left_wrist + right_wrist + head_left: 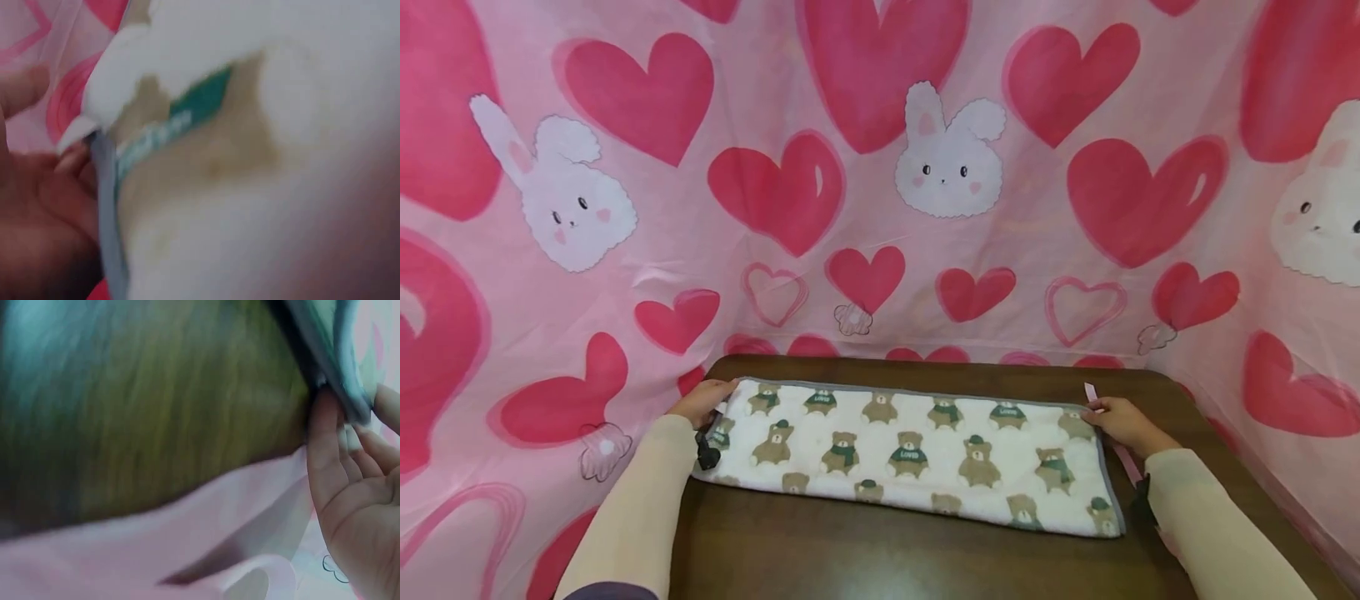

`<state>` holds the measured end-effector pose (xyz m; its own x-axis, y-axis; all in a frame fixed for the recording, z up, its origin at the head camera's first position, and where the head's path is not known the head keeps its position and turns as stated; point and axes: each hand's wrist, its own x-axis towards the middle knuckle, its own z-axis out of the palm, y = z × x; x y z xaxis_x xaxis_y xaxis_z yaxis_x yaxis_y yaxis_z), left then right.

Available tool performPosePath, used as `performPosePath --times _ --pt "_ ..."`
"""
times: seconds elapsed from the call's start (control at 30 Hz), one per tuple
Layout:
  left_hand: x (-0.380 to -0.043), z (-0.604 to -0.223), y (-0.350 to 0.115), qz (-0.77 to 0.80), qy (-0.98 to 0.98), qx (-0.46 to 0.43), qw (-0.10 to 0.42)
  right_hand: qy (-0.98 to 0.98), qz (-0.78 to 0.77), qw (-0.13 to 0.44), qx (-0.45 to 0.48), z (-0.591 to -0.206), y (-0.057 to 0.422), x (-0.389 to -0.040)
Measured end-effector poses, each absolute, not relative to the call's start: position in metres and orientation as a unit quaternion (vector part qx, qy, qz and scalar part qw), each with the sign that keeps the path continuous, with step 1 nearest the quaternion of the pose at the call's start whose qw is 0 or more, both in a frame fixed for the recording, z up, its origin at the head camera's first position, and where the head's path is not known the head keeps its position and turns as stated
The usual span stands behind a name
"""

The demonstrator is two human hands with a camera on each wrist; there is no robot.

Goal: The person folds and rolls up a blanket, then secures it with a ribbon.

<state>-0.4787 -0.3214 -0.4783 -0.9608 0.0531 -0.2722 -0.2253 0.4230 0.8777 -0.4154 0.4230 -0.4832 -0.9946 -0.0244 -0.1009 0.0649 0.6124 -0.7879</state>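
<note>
Currently, bear-print towel (910,458): spread across the brown table (850,558).
Left hand (702,402): far left corner is gripped.
Right hand (1126,423): far right corner is pinched.

Pink backdrop (867,196), printed with red hearts (778,192) and white rabbit heads (950,175), filled the upper frame; brown table (850,554) occupied lower centre

I face pink fabric walls (760,100) printed with red hearts (643,96) and white rabbits (951,179). Before me stands a dark brown wooden table (865,558), faintly glossy.
</note>
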Motion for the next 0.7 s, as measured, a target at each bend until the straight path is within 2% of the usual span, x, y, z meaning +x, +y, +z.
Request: performPosePath --times 0.13,0.23,0.3,0.53,0.7 --pt "-0.473 -0.472 -0.328 0.574 0.789 -0.029 0.215 0.879 -0.469 0.083 0.024 -0.479 0.427 -0.412" --pt "-0.468 -0.465 -0.329 0.555 0.795 -0.020 0.245 0.873 -0.478 0.092 0.034 -0.478 0.430 -0.411" --pt "-0.464 -0.462 -0.330 0.539 0.806 -0.024 0.244 0.872 -0.479 0.091 0.035 -0.478 0.431 -0.410" --pt "-0.446 -0.465 -0.333 0.489 0.849 -0.064 0.188 0.891 -0.446 0.074 0.030 -0.481 0.429 -0.410" --pt "-0.434 -0.469 -0.337 0.512 0.835 -0.066 0.189 0.884 -0.457 0.090 0.033 -0.482 0.423 -0.414"
